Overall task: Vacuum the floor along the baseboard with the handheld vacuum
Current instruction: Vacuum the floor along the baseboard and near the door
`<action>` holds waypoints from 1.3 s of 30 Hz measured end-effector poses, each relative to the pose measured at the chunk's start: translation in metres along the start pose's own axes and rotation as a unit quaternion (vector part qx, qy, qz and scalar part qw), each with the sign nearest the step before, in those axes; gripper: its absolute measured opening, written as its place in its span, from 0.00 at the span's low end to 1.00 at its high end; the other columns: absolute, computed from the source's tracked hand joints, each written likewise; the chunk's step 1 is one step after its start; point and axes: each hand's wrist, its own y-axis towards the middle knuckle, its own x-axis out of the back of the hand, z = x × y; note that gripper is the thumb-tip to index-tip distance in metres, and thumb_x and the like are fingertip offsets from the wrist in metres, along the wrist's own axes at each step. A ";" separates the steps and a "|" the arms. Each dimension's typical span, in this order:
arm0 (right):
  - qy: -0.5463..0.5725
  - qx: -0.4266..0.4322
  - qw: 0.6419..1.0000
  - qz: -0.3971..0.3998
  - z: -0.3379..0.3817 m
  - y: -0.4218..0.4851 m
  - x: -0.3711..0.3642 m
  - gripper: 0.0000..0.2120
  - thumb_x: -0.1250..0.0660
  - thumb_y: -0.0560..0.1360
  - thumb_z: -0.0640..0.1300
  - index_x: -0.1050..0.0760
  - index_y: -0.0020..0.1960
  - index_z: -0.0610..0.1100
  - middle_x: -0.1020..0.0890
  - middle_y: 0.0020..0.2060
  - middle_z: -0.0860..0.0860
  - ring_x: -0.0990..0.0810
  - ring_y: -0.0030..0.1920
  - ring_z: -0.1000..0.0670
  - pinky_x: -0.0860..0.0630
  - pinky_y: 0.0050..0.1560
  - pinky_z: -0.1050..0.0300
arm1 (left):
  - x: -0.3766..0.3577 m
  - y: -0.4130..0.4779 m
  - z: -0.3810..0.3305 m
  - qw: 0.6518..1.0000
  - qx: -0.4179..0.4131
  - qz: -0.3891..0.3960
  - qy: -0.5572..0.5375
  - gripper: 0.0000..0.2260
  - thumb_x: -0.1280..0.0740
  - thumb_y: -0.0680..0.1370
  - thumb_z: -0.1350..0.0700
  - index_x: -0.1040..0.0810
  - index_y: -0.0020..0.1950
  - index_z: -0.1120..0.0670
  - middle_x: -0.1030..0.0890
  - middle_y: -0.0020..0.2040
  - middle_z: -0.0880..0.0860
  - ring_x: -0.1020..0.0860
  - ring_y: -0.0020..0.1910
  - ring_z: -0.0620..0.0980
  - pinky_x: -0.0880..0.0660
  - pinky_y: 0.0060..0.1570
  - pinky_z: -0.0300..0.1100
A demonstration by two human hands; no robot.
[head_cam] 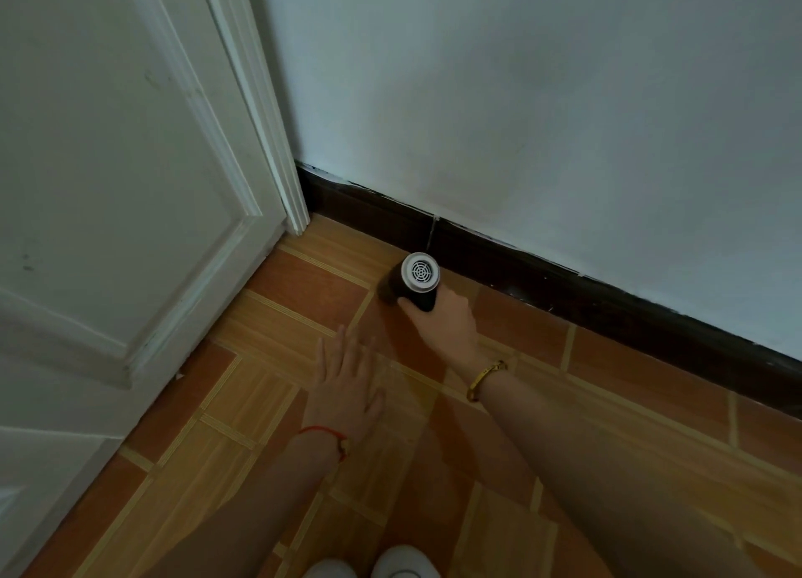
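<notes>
A small black handheld vacuum (414, 282) with a round white vented end cap points down at the floor right beside the dark brown baseboard (542, 280). My right hand (442, 321) grips its body from the right, thumb along the near side; a gold bracelet sits on that wrist. My left hand (347, 382) hovers flat over the orange tiled floor (304, 299), fingers straight and slightly blurred, holding nothing; a red string is tied round its wrist.
A white panelled door (108, 186) and its frame (269, 113) stand on the left, meeting the baseboard at the corner. A pale wall (542, 100) rises above the baseboard. White shoe tips (399, 564) show at the bottom edge.
</notes>
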 end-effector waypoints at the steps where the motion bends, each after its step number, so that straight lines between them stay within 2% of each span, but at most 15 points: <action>1: 0.011 -0.002 1.000 0.005 -0.001 -0.001 0.001 0.20 0.28 0.76 0.52 0.23 0.64 0.43 0.16 0.53 0.46 0.17 0.52 0.46 0.24 0.45 0.57 | -0.001 0.001 -0.002 1.000 -0.003 0.001 0.000 0.33 0.50 0.80 0.40 0.58 0.81 0.52 0.61 0.80 0.57 0.68 0.77 0.58 0.69 0.73 0.59; 4: 0.041 -0.020 0.999 0.018 -0.008 -0.004 0.006 0.18 0.29 0.77 0.51 0.24 0.62 0.44 0.16 0.50 0.45 0.16 0.48 0.44 0.20 0.45 0.53 | -0.003 0.002 -0.010 1.000 -0.011 0.004 0.007 0.34 0.50 0.80 0.40 0.60 0.80 0.51 0.63 0.80 0.57 0.68 0.77 0.59 0.69 0.74 0.60; 7: 0.032 -0.035 0.999 0.003 -0.015 -0.005 0.013 0.18 0.29 0.77 0.52 0.23 0.62 0.43 0.15 0.49 0.44 0.16 0.47 0.43 0.18 0.48 0.49 | -0.003 0.003 -0.015 1.000 -0.018 -0.004 -0.008 0.33 0.48 0.80 0.40 0.56 0.81 0.51 0.60 0.80 0.57 0.66 0.77 0.58 0.68 0.74 0.59; 12: 0.053 -0.073 0.994 -0.063 -0.032 -0.006 0.031 0.20 0.29 0.77 0.52 0.24 0.64 0.42 0.16 0.53 0.44 0.17 0.53 0.44 0.19 0.52 0.49 | -0.005 0.006 -0.029 0.999 -0.033 -0.007 -0.010 0.33 0.48 0.80 0.41 0.56 0.81 0.52 0.58 0.80 0.58 0.66 0.77 0.58 0.68 0.74 0.59; 16: 0.073 -0.099 0.987 -0.102 -0.044 -0.006 0.043 0.21 0.29 0.76 0.51 0.25 0.65 0.42 0.17 0.56 0.45 0.18 0.57 0.45 0.25 0.48 0.56 | -0.007 0.009 -0.038 0.999 -0.032 0.000 -0.030 0.34 0.47 0.80 0.41 0.56 0.81 0.52 0.58 0.80 0.57 0.66 0.77 0.58 0.68 0.74 0.58; 22: 0.085 -0.093 0.988 -0.087 -0.050 -0.010 0.042 0.19 0.27 0.75 0.51 0.23 0.62 0.43 0.16 0.53 0.46 0.17 0.55 0.46 0.24 0.47 0.57 | -0.014 0.017 -0.046 0.998 -0.038 0.018 -0.041 0.33 0.49 0.80 0.40 0.55 0.81 0.52 0.56 0.81 0.58 0.69 0.75 0.56 0.67 0.74 0.59; 27: 0.089 -0.057 0.994 -0.034 -0.047 -0.014 0.037 0.21 0.27 0.75 0.50 0.24 0.65 0.43 0.15 0.54 0.46 0.17 0.54 0.47 0.23 0.50 0.60 | -0.012 0.023 -0.048 0.998 -0.048 0.023 -0.045 0.40 0.62 0.72 0.36 0.49 0.80 0.53 0.50 0.80 0.59 0.61 0.79 0.60 0.70 0.73 0.57; 30: 0.089 -0.050 0.994 -0.025 -0.047 -0.014 0.036 0.20 0.27 0.75 0.50 0.24 0.64 0.43 0.15 0.53 0.46 0.16 0.51 0.46 0.20 0.50 0.56 | -0.013 0.027 -0.049 0.997 -0.055 0.013 -0.053 0.40 0.61 0.72 0.36 0.47 0.80 0.54 0.47 0.80 0.60 0.58 0.79 0.61 0.67 0.74 0.59; 33: 0.086 -0.068 0.993 -0.039 -0.050 -0.011 0.038 0.17 0.28 0.76 0.51 0.23 0.61 0.44 0.15 0.49 0.46 0.16 0.49 0.45 0.19 0.48 0.54 | -0.014 0.030 -0.049 0.997 -0.058 0.018 -0.037 0.40 0.63 0.71 0.37 0.49 0.80 0.54 0.50 0.80 0.59 0.59 0.79 0.60 0.68 0.74 0.59; 39: 0.097 -0.122 0.980 -0.120 -0.059 -0.007 0.052 0.18 0.28 0.75 0.52 0.23 0.61 0.44 0.15 0.52 0.46 0.17 0.54 0.44 0.19 0.53 0.46 | -0.017 0.036 -0.051 0.997 -0.059 0.006 -0.051 0.37 0.58 0.74 0.38 0.49 0.80 0.54 0.50 0.80 0.59 0.58 0.79 0.60 0.64 0.75 0.59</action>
